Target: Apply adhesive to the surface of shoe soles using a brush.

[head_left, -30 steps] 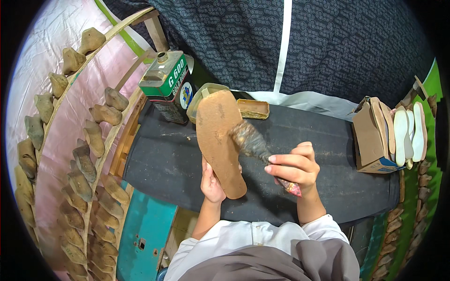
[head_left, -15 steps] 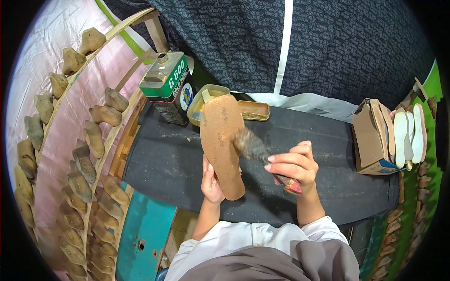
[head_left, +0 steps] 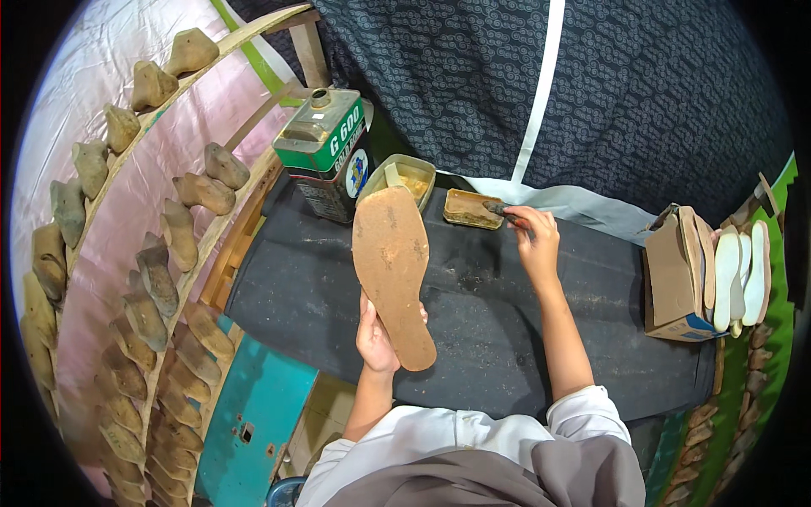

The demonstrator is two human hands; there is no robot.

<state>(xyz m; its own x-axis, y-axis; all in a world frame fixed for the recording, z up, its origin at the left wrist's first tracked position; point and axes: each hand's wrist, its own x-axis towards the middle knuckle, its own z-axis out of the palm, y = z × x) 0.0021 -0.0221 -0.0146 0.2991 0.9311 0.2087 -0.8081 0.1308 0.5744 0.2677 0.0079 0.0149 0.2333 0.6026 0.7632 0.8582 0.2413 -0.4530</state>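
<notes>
The left hand (head_left: 378, 342) still grips the brown sole (head_left: 390, 270) at centre frame; the right hand (head_left: 534, 237), now off the sole and up by the shallow tray (head_left: 466, 221), upper centre, pinches the dark brush (head_left: 496, 207).

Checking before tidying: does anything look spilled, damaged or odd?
Nothing looks tipped over, but dark smudges on the brown sole-shaped piece in the left hand and pale specks on the black tabletop stand out against otherwise plain surfaces.
</notes>
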